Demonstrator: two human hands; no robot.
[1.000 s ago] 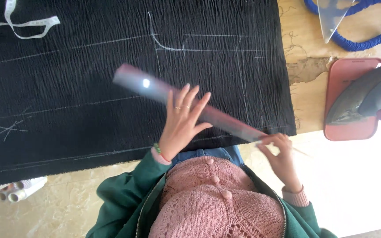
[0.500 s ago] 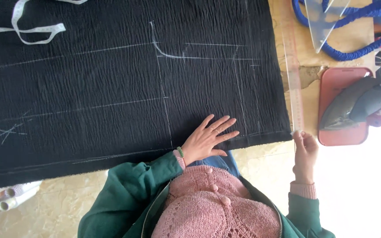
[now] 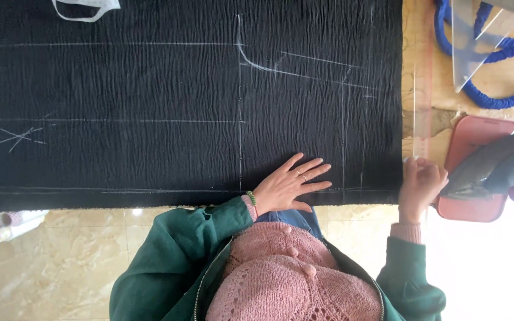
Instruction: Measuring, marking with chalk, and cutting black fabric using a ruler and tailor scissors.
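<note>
Clearly the black cloth (image 3: 150, 107) is soft and limp (it wrinkles), so the left hand (image 3: 287, 187) lies on it, fingers spread. The right hand (image 3: 420, 181) pinches the end of a stiff, light clear ruler (image 3: 423, 95).

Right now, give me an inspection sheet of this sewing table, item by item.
Surface: wooden table, bare strip beside the cloth.
Job's things: black fabric spread flat, chalk lines on it; clear long ruler lying along its edge.
Clutter: clear set square; iron on a red pad; white strip.
Grips: left hand flat on the fabric, open; right hand closed at the ruler's near end.
Cables: blue cord looped.
Surroundings: tiled floor; white rolls.
</note>
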